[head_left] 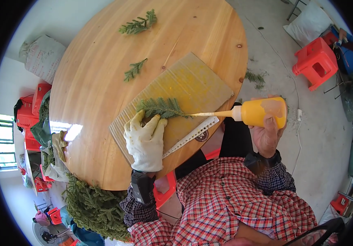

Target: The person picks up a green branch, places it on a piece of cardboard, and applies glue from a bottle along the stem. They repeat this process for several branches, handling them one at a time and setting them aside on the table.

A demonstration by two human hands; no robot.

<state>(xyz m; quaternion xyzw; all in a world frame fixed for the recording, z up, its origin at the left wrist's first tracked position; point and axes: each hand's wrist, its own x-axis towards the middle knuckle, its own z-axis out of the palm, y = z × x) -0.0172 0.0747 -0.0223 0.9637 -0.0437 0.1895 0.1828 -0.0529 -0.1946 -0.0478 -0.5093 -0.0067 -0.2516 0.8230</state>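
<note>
My left hand (145,139), in a white knitted glove with stained fingertips, pinches a green fir sprig (162,107) against a flat piece of cardboard (192,78). The sprig's stem end points right. In my bare right hand (267,137) lies a squeeze bottle (262,111) of yellow-orange liquid, tilted onto its side. Its long, coated nozzle (213,114) reaches left to the stem end; whether the tip touches it I cannot tell. A white perforated strip like a ruler (190,137) rests along the cardboard's near edge. Yellow smears mark the cardboard.
Two loose sprigs, a larger one (139,23) and a smaller one (134,70), lie farther off on the round wooden table (98,74). A heap of fir branches (96,209) sits below its left edge. Red stools (316,62) and a pale cable (293,78) are on the floor.
</note>
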